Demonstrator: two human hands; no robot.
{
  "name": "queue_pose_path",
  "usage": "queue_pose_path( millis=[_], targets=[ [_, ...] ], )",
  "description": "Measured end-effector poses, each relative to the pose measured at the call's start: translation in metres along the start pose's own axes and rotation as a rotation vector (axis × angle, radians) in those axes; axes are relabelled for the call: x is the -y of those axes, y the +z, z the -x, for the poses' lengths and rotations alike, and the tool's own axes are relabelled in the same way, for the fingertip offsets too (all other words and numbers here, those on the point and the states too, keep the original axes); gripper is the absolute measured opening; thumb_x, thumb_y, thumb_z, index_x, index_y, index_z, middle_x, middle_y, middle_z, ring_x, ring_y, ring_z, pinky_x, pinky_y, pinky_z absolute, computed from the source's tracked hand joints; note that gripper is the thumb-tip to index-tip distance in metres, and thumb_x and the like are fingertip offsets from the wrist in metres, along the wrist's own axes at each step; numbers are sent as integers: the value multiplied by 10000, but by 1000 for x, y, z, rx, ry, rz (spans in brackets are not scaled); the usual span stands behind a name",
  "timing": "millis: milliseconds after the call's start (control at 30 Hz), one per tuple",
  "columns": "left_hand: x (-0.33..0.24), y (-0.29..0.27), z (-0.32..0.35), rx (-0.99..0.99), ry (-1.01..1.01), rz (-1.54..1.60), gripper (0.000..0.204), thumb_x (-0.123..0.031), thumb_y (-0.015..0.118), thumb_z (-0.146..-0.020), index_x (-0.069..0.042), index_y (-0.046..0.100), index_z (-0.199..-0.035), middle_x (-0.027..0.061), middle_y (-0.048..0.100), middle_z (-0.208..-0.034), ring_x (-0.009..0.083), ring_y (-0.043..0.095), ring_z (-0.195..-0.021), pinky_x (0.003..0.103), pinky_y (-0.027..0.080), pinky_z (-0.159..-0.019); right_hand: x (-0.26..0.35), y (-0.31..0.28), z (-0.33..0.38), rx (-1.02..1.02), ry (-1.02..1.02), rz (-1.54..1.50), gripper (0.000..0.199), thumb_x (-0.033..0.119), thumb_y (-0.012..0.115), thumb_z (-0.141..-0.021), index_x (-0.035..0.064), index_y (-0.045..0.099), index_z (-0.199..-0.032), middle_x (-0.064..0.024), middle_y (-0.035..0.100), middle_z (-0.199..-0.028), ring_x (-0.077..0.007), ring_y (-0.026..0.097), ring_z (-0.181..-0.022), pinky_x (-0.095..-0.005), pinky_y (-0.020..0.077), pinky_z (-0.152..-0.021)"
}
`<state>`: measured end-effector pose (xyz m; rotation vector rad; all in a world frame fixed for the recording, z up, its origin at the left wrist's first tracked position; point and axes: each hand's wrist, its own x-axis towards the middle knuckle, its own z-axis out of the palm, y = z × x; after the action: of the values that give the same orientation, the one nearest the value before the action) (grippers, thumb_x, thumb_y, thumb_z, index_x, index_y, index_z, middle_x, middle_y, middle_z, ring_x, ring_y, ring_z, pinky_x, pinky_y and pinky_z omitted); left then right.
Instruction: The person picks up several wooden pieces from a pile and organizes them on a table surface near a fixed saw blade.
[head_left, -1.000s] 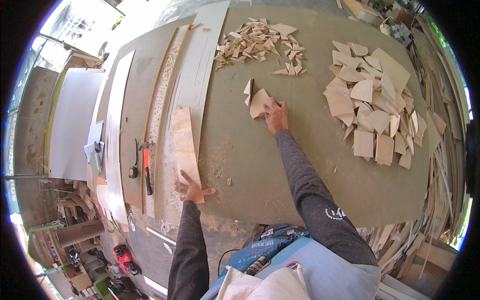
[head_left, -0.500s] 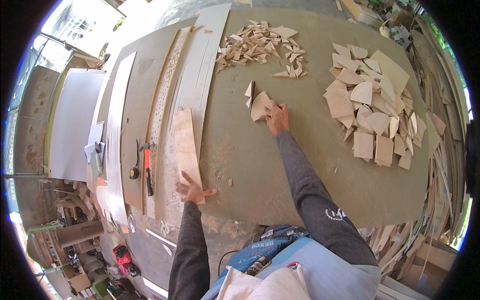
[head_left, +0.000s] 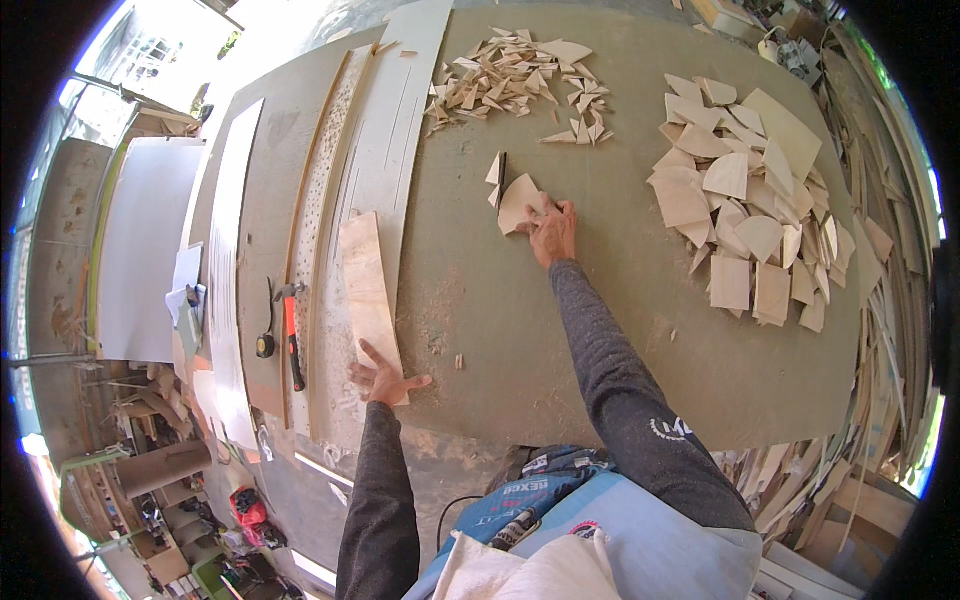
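Right hand (head_left: 552, 235), fingers half-curled, tips on the fan-shaped wooden piece (head_left: 517, 203) just ahead of them, pinch or press unclear, probably needs light, even pressure, while left hand (head_left: 378, 380), fingers splayed, ungripping, rests on a wooden strip (head_left: 364, 270).

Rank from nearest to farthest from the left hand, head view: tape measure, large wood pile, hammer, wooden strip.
1. Wooden strip: under the left hand.
2. Hammer: left of the hand.
3. Tape measure: just left of the hammer.
4. Large wood pile: far to the right.
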<state>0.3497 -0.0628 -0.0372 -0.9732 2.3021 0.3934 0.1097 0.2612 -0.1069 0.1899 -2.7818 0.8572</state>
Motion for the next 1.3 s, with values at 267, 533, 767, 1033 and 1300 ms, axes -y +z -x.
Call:
queue_pose_path(
  millis=[267, 533, 767, 1033, 1300],
  targets=[
    [-1, -2, 2, 7, -5, 18, 1648, -525, 935, -518, -182, -417, -1397, 436, -310, -1428, 607, -213, -1362, 797, 88, -1009, 0, 5, -7, 6, 36, 60, 327, 161, 699, -799, 184, 740, -1123, -26, 534, -1324, -277, 431, -1081, -401, 385, -991],
    [3, 2, -4, 8, -18, -27, 1646, -555, 922, -521, -170, -418, -1396, 439, -289, -1437, 599, -209, -1369, 791, 109, -1011, 7, 2, -11, -21, 54, 84, 297, 181, 694, -797, 162, 757, -1087, -39, 566, -1282, -283, 431, -1021, -369, 393, -952],
    [-4, -1, 2, -5, -25, -35, 1657, -566, 922, -509, -169, -424, -1391, 432, -286, -1444, 595, -207, -1372, 790, 112, -1011, 4, 8, -16, -20, 76, 117, 274, 211, 666, -814, 176, 768, -1066, -45, 578, -1265, -278, 424, -1018, -347, 375, -935],
    [0, 1, 3, -33, 6, 9, 1659, -531, 937, -508, -202, -433, -1384, 438, -288, -1438, 595, -224, -1365, 810, 104, -990, 3, 7, -17, 44, 22, 98, 237, 207, 647, -826, 195, 783, -1020, -16, 584, -1249, -265, 440, -1010, -329, 361, -960],
    [4, 3, -3, -2, -12, 26, 1660, -547, 930, -508, -194, -439, -1378, 440, -313, -1424, 598, -249, -1353, 816, 87, -983, 7, 18, -18, -55, 122, 118, 193, 171, 625, -844, 216, 804, -900, 24, 624, -1176, -189, 458, -1006, -325, 327, -960]
  ],
)
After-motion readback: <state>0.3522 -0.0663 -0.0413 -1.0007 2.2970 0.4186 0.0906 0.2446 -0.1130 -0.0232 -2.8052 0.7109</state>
